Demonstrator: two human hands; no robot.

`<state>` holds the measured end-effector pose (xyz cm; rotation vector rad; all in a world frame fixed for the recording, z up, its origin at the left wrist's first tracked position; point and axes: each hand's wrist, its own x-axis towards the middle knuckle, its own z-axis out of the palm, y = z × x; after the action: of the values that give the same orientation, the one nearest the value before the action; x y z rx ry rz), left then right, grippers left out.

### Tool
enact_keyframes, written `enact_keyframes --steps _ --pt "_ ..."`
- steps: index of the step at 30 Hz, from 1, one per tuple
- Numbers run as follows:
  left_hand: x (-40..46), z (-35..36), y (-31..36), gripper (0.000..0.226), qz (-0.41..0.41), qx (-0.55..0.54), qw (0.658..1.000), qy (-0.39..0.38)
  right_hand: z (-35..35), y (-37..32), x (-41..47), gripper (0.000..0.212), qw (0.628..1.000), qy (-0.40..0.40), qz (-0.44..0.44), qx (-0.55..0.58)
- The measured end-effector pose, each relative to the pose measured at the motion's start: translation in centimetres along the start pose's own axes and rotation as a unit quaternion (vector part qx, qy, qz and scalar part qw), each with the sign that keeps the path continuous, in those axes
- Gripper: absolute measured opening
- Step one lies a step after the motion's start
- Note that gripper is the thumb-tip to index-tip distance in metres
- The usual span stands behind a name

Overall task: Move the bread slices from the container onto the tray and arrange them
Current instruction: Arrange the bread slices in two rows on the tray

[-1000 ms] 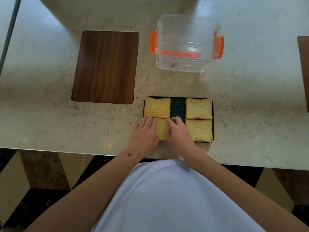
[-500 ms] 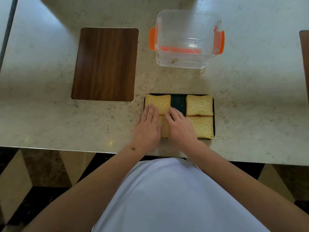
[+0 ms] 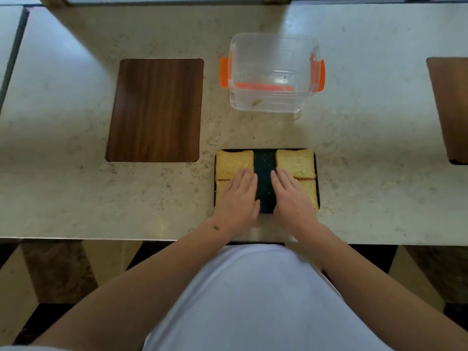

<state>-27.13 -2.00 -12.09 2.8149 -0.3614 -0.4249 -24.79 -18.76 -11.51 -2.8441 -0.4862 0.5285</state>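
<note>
A black tray lies near the counter's front edge with several toasted bread slices on it, in a left column and a right column with a bare strip between. The far-left slice and far-right slice show fully. My left hand lies flat on the near-left slice, fingers reaching the far-left one. My right hand lies flat on the near-right slice. The clear container with orange clips stands behind the tray, with only crumbs inside.
A dark wooden board is set into the marble counter to the left of the container. Another brown board sits at the right edge. The counter's front edge runs just below my wrists.
The near-left slice has slid left into line under the far-left slice. My hands have spread apart, each now flat on one column, and the tray's middle strip is bare.
</note>
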Motion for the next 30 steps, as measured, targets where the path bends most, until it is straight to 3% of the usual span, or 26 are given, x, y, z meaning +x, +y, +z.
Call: enact_keyframes --steps 2,3,7,9,13,30 --pt "0.9 0.2 2.4 0.058 0.039 -0.060 0.996 0.045 -0.2 2.5 -1.4 0.084 0.999 0.005 0.042 -0.005" --pt "1.4 0.3 3.5 0.053 0.016 -0.103 0.993 0.063 -0.2 3.6 -1.9 0.079 0.998 0.017 0.059 0.007" --pt "4.3 0.3 5.8 0.045 -0.209 -0.291 0.933 0.045 -0.4 6.4 -2.4 0.042 0.974 0.132 0.140 0.117" --pt "5.8 0.4 5.8 0.046 -0.255 -0.302 0.918 0.030 -0.5 7.6 -1.5 0.033 0.955 0.139 0.188 0.182" --pt "7.7 0.6 6.0 0.041 -0.290 -0.279 0.915 0.017 -0.8 9.2 0.6 0.043 0.933 0.092 0.227 0.263" --pt "9.4 1.1 6.2 0.025 -0.346 -0.294 0.890 0.043 -1.2 10.8 2.2 0.025 0.936 0.106 0.212 0.260"
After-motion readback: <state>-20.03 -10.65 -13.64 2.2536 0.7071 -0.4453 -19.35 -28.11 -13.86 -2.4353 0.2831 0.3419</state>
